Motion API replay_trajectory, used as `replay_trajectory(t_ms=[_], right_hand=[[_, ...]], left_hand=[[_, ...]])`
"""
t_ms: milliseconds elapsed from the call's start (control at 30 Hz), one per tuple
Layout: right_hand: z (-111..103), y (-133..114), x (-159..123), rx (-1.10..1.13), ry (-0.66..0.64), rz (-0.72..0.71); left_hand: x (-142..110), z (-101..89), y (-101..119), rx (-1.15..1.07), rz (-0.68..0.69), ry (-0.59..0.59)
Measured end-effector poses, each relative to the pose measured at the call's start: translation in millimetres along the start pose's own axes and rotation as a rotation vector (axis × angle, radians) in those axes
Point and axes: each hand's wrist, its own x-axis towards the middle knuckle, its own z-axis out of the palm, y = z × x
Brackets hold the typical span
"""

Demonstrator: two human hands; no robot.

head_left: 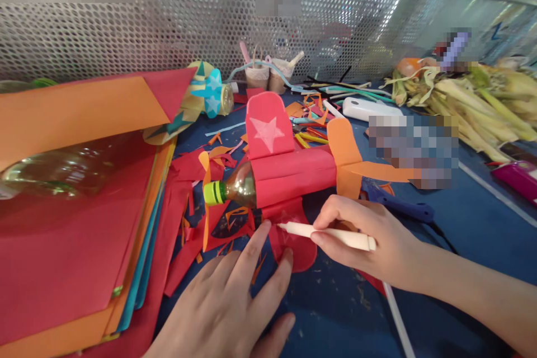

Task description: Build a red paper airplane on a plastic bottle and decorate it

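Observation:
A toy plane (pixel 293 174) made from a plastic bottle lies in the middle, wrapped in red foam sheet, with an orange tail (pixel 344 148) and a green cap (pixel 214 193). Its far red wing (pixel 268 106) bears a filled pale star. On the near red wing (pixel 300 254) a faint star outline shows. My right hand (pixel 369 235) pinches a white marker pen (pixel 350 238), its tip at that near wing. With fingers spread, my left hand (pixel 235 296) rests fingertips on the near wing's edge.
Stacked coloured foam sheets (pixel 75 246) and a clear bottle (pixel 62 170) occupy the left. Red and orange scraps (pixel 184 257) surround the plane. A blue glue gun (pixel 398 204) lies behind my right hand. Corn husks (pixel 474 100) and two small pots (pixel 257 75) stand farther back, near a perforated metal screen (pixel 201 17).

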Motion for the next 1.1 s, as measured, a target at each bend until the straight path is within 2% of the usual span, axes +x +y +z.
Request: replay_trajectory(t_ms=[367, 1100], right_hand=[[-1.6, -1.7, 0.5, -0.006, -0.017, 0.004], [-2.2, -1.6, 0.1, -0.017, -0.033, 0.026]], left_hand=[[1.1, 1.1, -1.1, -0.012, 0.006, -0.029], [1.5, 1.0, -1.1, -0.016, 0.0, 0.0]])
